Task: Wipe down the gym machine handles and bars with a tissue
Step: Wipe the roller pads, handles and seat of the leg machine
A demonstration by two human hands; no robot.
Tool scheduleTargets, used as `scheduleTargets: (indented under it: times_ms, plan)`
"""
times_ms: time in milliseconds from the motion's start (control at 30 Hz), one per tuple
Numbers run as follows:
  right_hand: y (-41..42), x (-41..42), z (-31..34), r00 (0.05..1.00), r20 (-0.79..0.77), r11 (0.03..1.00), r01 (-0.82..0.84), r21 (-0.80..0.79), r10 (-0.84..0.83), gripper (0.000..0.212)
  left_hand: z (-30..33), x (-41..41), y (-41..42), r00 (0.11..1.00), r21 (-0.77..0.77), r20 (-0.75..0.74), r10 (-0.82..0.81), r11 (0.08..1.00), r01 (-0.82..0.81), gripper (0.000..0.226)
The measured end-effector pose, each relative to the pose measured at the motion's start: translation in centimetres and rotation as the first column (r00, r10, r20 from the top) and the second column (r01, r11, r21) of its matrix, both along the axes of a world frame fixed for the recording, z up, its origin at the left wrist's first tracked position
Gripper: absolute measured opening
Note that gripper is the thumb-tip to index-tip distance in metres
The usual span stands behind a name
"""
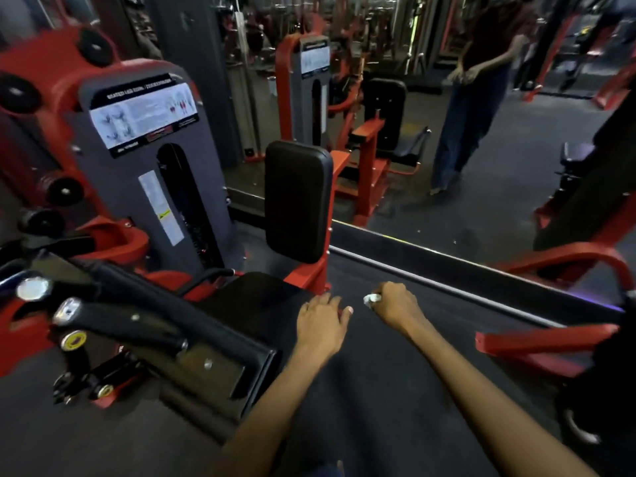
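A red and grey leg machine (144, 173) stands at the left, with a black back pad (297, 201) and a black seat (254, 297). Its black padded bars with chrome end caps (120, 325) stick out at the lower left. My right hand (395, 306) grips a small crumpled white tissue (372, 298), held in the air just right of the seat. My left hand (321, 323) hovers beside the seat's right edge with loosely extended fingers, holding nothing. Both hands are apart from the bars and handles.
A wall mirror (447, 149) behind the machine reflects a standing person and other red machines. A red frame (543, 342) lies low at the right, and a red curved bar (585, 259) stands at the far right. Dark rubber floor (378, 390) lies under my arms.
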State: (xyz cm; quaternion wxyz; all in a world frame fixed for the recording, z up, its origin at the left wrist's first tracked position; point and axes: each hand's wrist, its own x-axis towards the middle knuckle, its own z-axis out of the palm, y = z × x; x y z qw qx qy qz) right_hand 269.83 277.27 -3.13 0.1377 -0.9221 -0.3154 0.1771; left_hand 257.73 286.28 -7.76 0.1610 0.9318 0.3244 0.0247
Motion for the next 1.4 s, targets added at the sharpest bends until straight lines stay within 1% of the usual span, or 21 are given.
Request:
scheduleTargets:
  times_ms: [100,200,333,433,467,567,633,700,833,933,1000,1133,1233,1333,1400]
  plan:
    - [4.6,3.8,-0.5,0.998,0.013,0.997,-0.068,-0.028,0.068,0.025,-0.7,2.9,3.8,0.998,-0.009,0.003,0.058,0.998,-0.058,0.047]
    - [10.2,7.2,-1.2,0.989,0.004,0.988,-0.150,-0.036,0.151,0.024,-1.3,5.3,7.5,0.987,-0.044,0.006,0.158,0.986,-0.158,0.044]
    - [17.5,9.8,-2.5,0.966,-0.060,0.967,-0.253,-0.023,0.251,0.025,-2.0,7.0,12.0,0.961,-0.041,0.024,0.277,0.960,-0.276,0.056]
    - [23.1,11.0,-4.1,0.936,-0.098,0.941,-0.337,0.025,0.338,0.025,-2.6,7.9,15.9,0.922,-0.032,0.000,0.386,0.922,-0.386,0.043]
    - [24.9,11.3,-4.6,0.922,-0.102,0.928,-0.371,0.043,0.373,0.025,-2.9,8.2,17.0,0.905,-0.023,-0.002,0.425,0.905,-0.425,0.042]
    - [30.1,12.2,-6.4,0.853,-0.101,0.859,-0.507,0.071,0.512,0.027,-4.4,8.9,20.1,0.830,0.005,-0.037,0.556,0.831,-0.556,0.045]
    - [33.3,12.9,-7.5,0.782,-0.106,0.789,-0.609,0.079,0.614,0.026,-5.4,9.5,21.9,0.757,-0.007,-0.060,0.651,0.758,-0.653,0.046]
    - [36.5,13.7,-8.1,0.692,-0.103,0.700,-0.711,0.069,0.714,0.025,-6.2,10.3,23.2,0.658,-0.026,-0.066,0.750,0.658,-0.753,0.046]
    - [41.3,14.6,-8.7,0.570,-0.153,0.584,-0.808,0.075,0.807,0.023,-7.6,11.4,25.2,0.505,-0.040,-0.092,0.858,0.503,-0.863,0.046]
    - [44.9,14.5,-9.7,0.484,-0.174,0.506,-0.854,0.117,0.858,0.019,-8.6,11.7,26.9,0.402,-0.049,-0.101,0.910,0.399,-0.916,0.046]
    - [47.2,14.0,-10.7,0.424,-0.179,0.447,-0.888,0.110,0.888,0.019,-9.8,11.5,28.2,0.342,-0.045,-0.101,0.934,0.339,-0.940,0.046]
    - [51.6,11.9,-13.6,0.395,-0.223,0.424,-0.899,0.106,0.891,0.015,-13.3,9.9,31.0,0.260,-0.069,-0.139,0.955,0.253,-0.965,0.047]
    - [54.7,10.1,-16.0,0.387,-0.265,0.416,-0.907,0.064,0.883,0.019,-16.3,8.1,33.8,0.230,-0.101,-0.191,0.954,0.214,-0.972,0.049]
    - [58.1,8.2,-19.2,0.384,-0.306,0.410,-0.912,0.025,0.871,0.023,-19.9,6.2,37.1,0.190,-0.118,-0.210,0.959,0.168,-0.979,0.049]
    - [59.7,7.3,-21.3,0.385,-0.289,0.400,-0.916,-0.006,0.877,0.022,-22.2,5.3,38.9,0.168,-0.116,-0.222,0.960,0.145,-0.983,0.049]
